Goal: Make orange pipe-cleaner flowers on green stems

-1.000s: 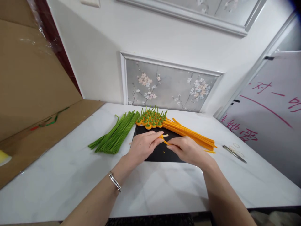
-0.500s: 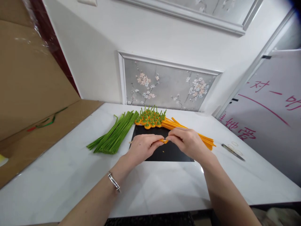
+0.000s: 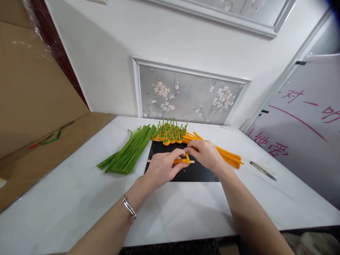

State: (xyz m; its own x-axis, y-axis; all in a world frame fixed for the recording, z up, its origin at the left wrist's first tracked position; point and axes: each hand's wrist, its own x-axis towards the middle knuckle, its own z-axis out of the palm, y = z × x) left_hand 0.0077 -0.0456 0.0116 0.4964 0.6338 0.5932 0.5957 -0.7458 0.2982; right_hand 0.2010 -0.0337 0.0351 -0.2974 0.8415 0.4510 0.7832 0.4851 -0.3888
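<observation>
My left hand (image 3: 162,167) is closed around a thin pale wooden stick (image 3: 192,162), which pokes out on both sides of it. Wound along the stick is an orange pipe cleaner (image 3: 180,161), whose free end rises from the coil. My right hand (image 3: 203,152) pinches that raised end between thumb and fingers. Both hands are over a black mat (image 3: 204,173). Just behind lie small orange pumpkins with green stems (image 3: 166,141), grouped on the mat's far edge. The part of the stick inside my left palm is hidden.
Green pipe cleaners (image 3: 127,152) lie in a bundle on the left, orange pipe cleaners (image 3: 231,157) on the right. Tweezers (image 3: 262,170) and thin clear rings (image 3: 264,161) rest farther right on the white table (image 3: 66,191). Cardboard (image 3: 34,78) stands at the left, a written-on whiteboard (image 3: 305,117) at the right.
My right hand has lifted a little up and back with the pipe cleaner's end. More of the coil and the stick's right tip now show; my left hand has barely moved.
</observation>
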